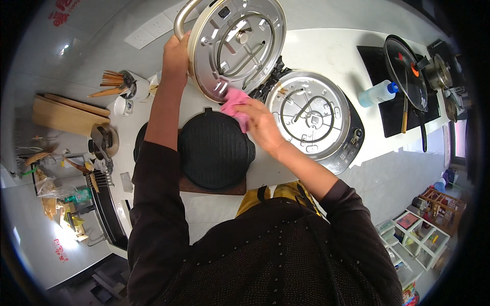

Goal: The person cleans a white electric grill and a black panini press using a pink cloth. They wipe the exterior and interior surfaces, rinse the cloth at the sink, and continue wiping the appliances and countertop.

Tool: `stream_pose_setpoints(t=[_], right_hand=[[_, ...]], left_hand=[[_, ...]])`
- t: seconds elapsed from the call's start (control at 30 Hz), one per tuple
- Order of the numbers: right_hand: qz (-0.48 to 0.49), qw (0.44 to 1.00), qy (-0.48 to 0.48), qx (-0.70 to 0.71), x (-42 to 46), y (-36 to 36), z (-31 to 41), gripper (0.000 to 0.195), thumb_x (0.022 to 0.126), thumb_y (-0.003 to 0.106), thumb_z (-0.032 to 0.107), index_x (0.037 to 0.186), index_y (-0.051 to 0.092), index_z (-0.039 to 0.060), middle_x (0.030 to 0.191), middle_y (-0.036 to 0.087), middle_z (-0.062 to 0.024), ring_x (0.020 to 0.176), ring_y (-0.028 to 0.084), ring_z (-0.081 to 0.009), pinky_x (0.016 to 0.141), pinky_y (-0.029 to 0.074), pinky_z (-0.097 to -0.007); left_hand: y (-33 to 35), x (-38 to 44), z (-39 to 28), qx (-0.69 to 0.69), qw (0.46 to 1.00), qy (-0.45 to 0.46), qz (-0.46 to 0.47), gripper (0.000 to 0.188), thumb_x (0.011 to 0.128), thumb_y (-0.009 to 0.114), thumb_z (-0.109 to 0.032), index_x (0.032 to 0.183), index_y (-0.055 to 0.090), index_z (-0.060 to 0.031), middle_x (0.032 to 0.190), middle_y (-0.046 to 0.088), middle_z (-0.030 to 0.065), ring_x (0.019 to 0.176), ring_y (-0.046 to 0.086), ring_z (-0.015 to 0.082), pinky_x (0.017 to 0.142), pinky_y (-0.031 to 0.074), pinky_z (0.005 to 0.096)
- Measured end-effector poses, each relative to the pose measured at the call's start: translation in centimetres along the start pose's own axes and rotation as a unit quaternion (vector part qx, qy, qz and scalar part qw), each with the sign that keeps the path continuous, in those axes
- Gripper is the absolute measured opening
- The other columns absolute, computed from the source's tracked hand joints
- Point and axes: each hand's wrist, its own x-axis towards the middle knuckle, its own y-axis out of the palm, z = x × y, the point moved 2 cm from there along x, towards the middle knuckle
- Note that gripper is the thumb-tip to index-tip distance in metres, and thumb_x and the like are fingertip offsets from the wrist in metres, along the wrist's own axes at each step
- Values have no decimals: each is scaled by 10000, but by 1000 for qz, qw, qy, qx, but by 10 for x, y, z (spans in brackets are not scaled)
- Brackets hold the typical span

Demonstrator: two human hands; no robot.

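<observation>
An electric baking pan stands on the counter with its metal lid [250, 42] raised, the inner face and its looped heating element showing. My left hand [176, 57] is closed around the curved lid handle [183, 19]. Pressed to the lid's lower rim is a pink cloth [235, 105], which my right hand [262, 124] holds. The open base [314, 118] lies to the right, with a similar element, brown stains near the hinge and a control panel [352, 141]. A round black ridged grill plate [214, 149] rests on a brown board [233, 188], left of the base.
At right, a lidded pan [405, 72] sits on a black cooktop [367, 57] beside a spray bottle [377, 93]. Chopsticks in a holder [139, 86], a white cup [123, 106] and wooden cutting boards [69, 114] stand at left, above a sink [111, 210]. Another black plate [141, 143] lies partly behind my left arm.
</observation>
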Motion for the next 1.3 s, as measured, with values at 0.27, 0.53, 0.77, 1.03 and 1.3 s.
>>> stream_pose_setpoints(t=[0.27,0.53,0.77,1.03,1.3], right_hand=[[-137,982,127,-33,9,-82,-61,431,799,429,-107,1158,621,33,1111,595,-183,1042,578,-352,907,449,-369],[-85,954,155,-242,56,-43,-123,499,829,499,-27,1316,536,76,1246,521,-223,1106,554,-384,929,474,-421],[63,963,96,-243,32,-54,-109,478,809,521,-43,1258,594,105,1312,477,-207,1126,549,-387,967,458,-422],[-134,972,72,-180,69,-83,-135,376,804,501,-48,1138,650,41,1059,581,-212,952,596,-372,849,481,-419],[26,970,99,-222,26,-35,-99,381,823,515,-14,1178,642,43,1121,555,-218,1021,580,-387,894,471,-443]], left_hand=[[-9,0,3,16,1000,9,1,219,989,500,-217,1022,594,-22,841,641,45,698,590,96,624,494,267],[-2,2,5,0,1000,13,-3,234,972,537,-237,950,616,-18,808,639,46,689,580,107,635,476,293],[-2,-3,-1,11,1000,5,-9,244,975,526,-234,1012,610,-7,843,649,48,712,594,109,665,487,285],[2,-7,-4,-5,1000,3,-8,230,981,513,-223,990,596,-8,841,638,44,709,588,97,646,481,270],[2,-9,-3,-22,1000,14,5,238,980,516,-230,1000,597,-6,803,639,45,669,590,97,611,484,267]])
